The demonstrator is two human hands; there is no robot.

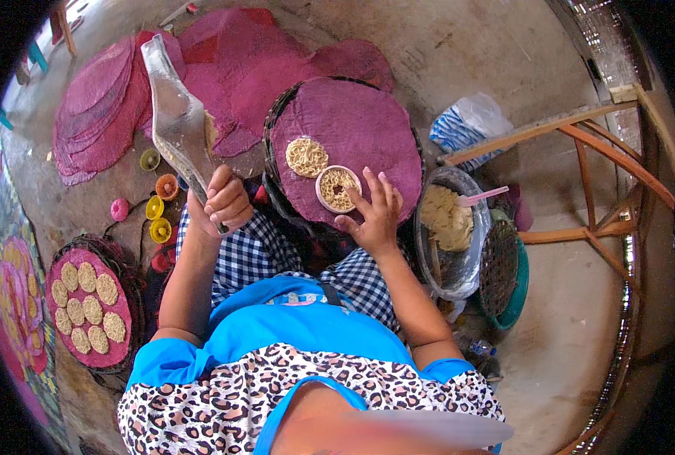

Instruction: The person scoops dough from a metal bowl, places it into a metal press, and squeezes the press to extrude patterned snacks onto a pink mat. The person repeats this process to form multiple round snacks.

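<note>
My left hand is closed round the handle end of a long grey metal dough press, raised to the left of the work cloth. Pale dough shows along the side of the press. With fingers spread, my right hand rests at the right edge of a white ring. Inside the ring lie thin dough strands with a gap in the middle. A round of dough strands sits without a ring just up and left of it. Both are on a magenta cloth over a round, dark-rimmed basket.
At right stands a bucket of dough with a pink-handled utensil, beside a wooden frame. Several dough rounds cover a smaller cloth-topped basket at left. Yellow cups and magenta cloths lie on the floor.
</note>
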